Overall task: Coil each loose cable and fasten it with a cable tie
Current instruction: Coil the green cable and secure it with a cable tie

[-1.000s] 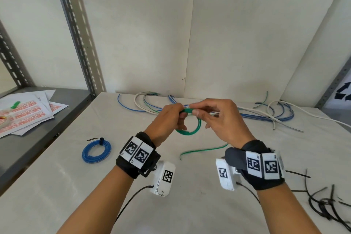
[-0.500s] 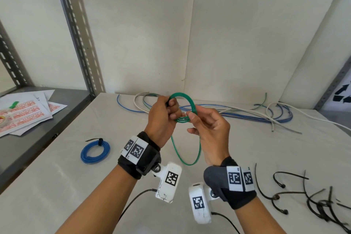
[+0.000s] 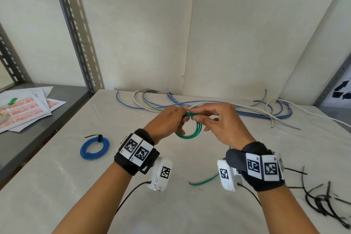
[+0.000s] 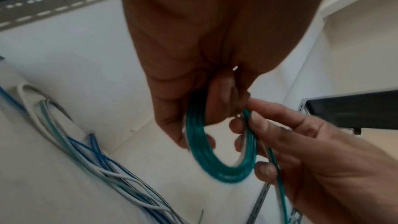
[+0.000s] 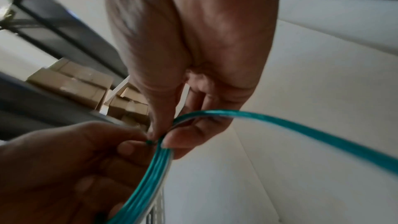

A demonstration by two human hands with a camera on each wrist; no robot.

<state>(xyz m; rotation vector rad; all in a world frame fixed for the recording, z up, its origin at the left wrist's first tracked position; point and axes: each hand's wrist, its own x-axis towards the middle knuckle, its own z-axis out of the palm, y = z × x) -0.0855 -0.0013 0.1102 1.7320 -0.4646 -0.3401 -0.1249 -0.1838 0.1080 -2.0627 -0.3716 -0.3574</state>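
A green cable (image 3: 190, 135) is wound into a small coil of several turns, held above the white table (image 3: 57, 186). My left hand (image 3: 171, 119) grips the top of the coil (image 4: 217, 164). My right hand (image 3: 214, 121) pinches the same green cable (image 5: 163, 149) beside it, thumb and forefinger meeting at the coil's top. The cable's loose tail (image 3: 204, 180) trails down past my right wrist onto the table. A blue coil (image 3: 95, 148) bound with a black tie lies at the left. Loose blue, white and green cables (image 3: 209, 106) lie along the back wall.
Black cable ties (image 3: 322, 199) are scattered at the right front of the table. A grey metal shelf (image 3: 62, 112) with printed paper sheets (image 3: 22, 110) stands to the left. Slotted steel uprights (image 3: 76, 30) run up the wall behind.
The coil was raised upright half a second ago and now hangs lower between both hands. My right hand has turned palm-down and another turn has been laid, leaving a shorter tail.
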